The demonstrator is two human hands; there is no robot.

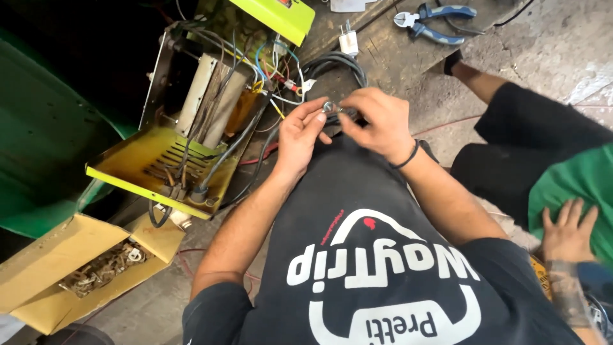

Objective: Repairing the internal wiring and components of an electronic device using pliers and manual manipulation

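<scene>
Far left, low: an open cardboard box [60, 271] is sitting on the floor, holding a heap of small metal terminals [105, 267].

Above and right of it: an opened yellow-green machine casing [137, 167] is lying with its slotted panel toward the person. A transformer block [211, 99] is standing inside, and a tangle of coloured wires [271, 76] is spilling out at its upper right. A thick dark cable [332, 64] is looping from the casing toward the hands.

Centre: the left hand [300, 137] is curling inward, thumb and forefinger pinching the left side of a small metal ring terminal [329, 107]. The right hand [377, 121], a dark band at its wrist, is closing its fingertips on the same piece from the right. The terminal is sitting between the two hands, just in front of the casing, above the person's black printed shirt [377, 268].

Upper centre: a white plug [348, 41] is lying on a wooden board [383, 57]. Right of it, blue-handled cutters [431, 22] are resting on the board.

Far right: another person in dark trousers and green cloth is sitting close by; their hand [568, 230] is lying flat on the green fabric.
</scene>
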